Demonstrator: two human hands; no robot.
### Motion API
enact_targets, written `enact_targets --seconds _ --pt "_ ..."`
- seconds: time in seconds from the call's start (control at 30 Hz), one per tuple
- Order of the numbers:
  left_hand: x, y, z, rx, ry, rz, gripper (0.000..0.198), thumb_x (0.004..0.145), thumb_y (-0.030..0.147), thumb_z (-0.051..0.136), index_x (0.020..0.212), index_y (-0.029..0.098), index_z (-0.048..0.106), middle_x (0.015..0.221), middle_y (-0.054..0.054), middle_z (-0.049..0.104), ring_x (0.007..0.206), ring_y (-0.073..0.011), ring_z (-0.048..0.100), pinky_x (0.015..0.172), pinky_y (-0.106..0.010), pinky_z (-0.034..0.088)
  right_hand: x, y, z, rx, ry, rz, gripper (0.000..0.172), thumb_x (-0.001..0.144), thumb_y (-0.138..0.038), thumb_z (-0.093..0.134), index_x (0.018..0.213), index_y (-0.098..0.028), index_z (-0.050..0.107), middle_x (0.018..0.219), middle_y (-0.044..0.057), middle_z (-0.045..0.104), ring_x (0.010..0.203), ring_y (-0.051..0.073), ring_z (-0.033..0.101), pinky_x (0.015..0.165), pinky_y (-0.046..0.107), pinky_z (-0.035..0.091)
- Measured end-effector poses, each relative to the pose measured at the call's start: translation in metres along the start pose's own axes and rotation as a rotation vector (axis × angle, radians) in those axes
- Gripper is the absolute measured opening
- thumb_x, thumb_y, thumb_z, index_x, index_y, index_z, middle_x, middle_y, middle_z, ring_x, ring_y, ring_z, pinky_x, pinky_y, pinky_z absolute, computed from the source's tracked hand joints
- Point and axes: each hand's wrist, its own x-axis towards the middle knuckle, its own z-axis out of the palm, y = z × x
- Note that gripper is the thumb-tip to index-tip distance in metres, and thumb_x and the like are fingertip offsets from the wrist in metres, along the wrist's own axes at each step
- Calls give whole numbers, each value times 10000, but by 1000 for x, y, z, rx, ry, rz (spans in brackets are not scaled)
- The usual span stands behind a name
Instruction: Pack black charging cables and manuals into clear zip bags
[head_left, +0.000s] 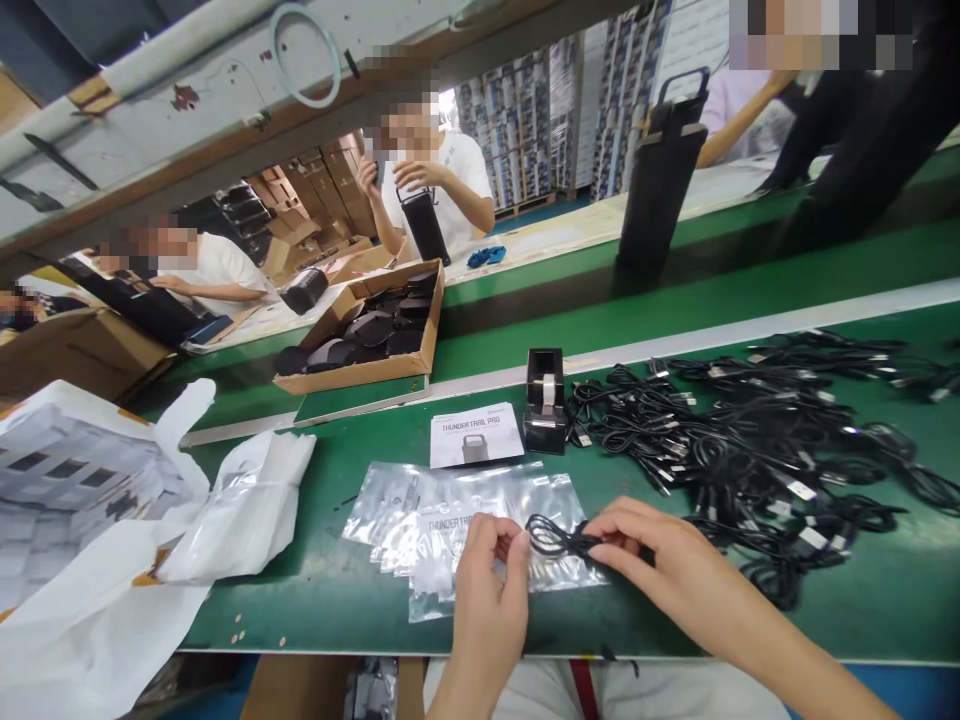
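My left hand [489, 590] pinches the edge of a clear plastic bag [450, 560] holding a printed booklet, near the front edge of the green table [337, 590]. My right hand [660, 560] grips a small coiled black cable [555, 540] whose end lies at the bag's mouth. Both hands are closed. More clear bags [397, 500] lie fanned out under them. A single booklet [475, 435] lies just beyond the bags.
A big heap of black cables [757, 450] fills the right of the table. A black tape dispenser [545, 400] stands by the booklet. White plastic wrapping [112, 530] lies left. Beyond are a cardboard box of black parts [367, 335], a tall black unit [660, 180] and other people.
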Motion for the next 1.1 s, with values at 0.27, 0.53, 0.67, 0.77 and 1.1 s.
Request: enact_targets --seconds 0.27,0.53,0.67,0.77,1.1 --pt "-3 -12 9 354 -63 148 150 844 111 428 779 189 538 852 -57 508 810 -217 492 714 -352 396 -6 1 -14 -206 129 -65 158 831 -270 483 825 -234 637 816 32 635 711 182 614 645 290 491" --pt "-3 -6 2 143 -21 53 147 888 162 370 795 192 481 823 -38 485 764 -182 502 695 -310 416 -9 3 3 -168 16 -74 180 838 -203 476 837 -243 652 800 24 622 739 173 613 673 275 484" --pt "-4 -4 0 67 -19 58 137 890 182 387 799 193 488 831 -36 486 771 -174 501 702 -292 416 -6 3 1 -187 33 -110 185 837 -206 475 846 -237 657 802 26 615 745 173 613 677 274 485" --pt "-6 -1 1 54 -34 80 145 889 174 389 786 194 490 825 -37 488 774 -176 500 701 -292 415 -2 -5 0 -174 26 -123 182 845 -200 473 850 -241 650 823 21 611 747 166 606 676 267 481" --pt "-11 7 -4 28 -13 140 155 897 171 381 788 192 488 833 -40 483 775 -172 490 683 -286 413 18 -30 25 -141 71 -172 208 829 -137 490 823 -221 680 814 39 627 754 174 593 683 281 472"
